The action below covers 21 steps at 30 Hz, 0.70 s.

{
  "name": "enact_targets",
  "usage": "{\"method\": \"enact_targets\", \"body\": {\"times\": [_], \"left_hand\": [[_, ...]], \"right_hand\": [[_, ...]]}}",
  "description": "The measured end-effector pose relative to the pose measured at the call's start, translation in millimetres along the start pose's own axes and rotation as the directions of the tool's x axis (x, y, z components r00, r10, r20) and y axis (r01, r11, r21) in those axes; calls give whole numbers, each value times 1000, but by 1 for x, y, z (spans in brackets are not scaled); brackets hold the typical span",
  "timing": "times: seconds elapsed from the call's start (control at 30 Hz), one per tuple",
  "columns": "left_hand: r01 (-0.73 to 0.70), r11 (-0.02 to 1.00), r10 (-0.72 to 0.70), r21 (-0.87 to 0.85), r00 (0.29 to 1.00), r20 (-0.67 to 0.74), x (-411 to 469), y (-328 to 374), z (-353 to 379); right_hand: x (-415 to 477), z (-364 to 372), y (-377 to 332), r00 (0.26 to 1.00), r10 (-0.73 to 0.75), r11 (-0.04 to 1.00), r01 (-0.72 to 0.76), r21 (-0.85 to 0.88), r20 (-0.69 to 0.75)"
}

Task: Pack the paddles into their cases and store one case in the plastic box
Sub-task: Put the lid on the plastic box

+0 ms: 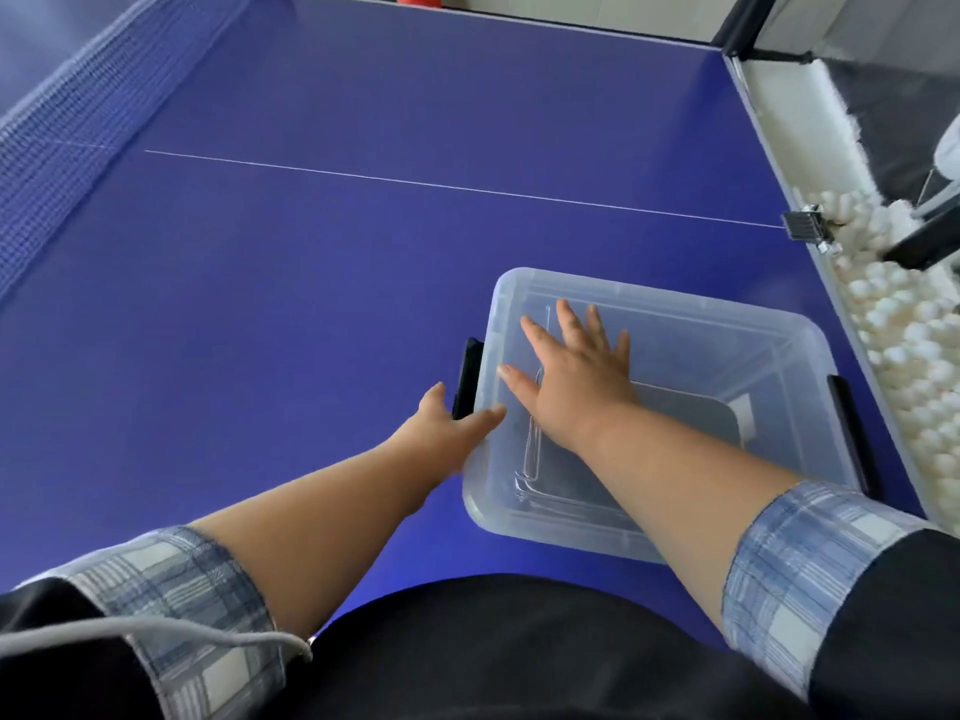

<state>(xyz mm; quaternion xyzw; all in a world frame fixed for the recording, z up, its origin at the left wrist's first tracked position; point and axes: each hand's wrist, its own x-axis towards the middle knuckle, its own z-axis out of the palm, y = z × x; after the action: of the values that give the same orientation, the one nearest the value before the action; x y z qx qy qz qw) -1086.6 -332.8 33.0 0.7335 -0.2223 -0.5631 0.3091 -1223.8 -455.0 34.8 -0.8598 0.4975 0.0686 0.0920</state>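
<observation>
Plastic box (571,532), lidded, sitting on counter (311,304): right hand (576,376) pressing lid (727,345), fingers spread flat; left hand (447,423) touching black latch (467,371), grip unclear.
</observation>
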Motion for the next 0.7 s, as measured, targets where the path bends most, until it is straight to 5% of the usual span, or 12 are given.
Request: {"method": "enact_targets", "body": {"times": [0.1,0.2,0.4,0.7], "left_hand": [[-49,980,62,-193,996,62,20,10,-9],[-147,985,146,-93,989,-24,25,22,-7],[-261,945,284,-198,954,93,30,23,6],[-327,943,330,-63,943,49,34,27,17]], "right_hand": [[0,4,-1,999,14,1000,-15,-24,-32],[0,6,-2,998,55,996,-57,-65,-38],[3,8,-2,995,93,993,-95,-75,-37],[12,14,-2,994,113,991,-113,-68,-15]]}}
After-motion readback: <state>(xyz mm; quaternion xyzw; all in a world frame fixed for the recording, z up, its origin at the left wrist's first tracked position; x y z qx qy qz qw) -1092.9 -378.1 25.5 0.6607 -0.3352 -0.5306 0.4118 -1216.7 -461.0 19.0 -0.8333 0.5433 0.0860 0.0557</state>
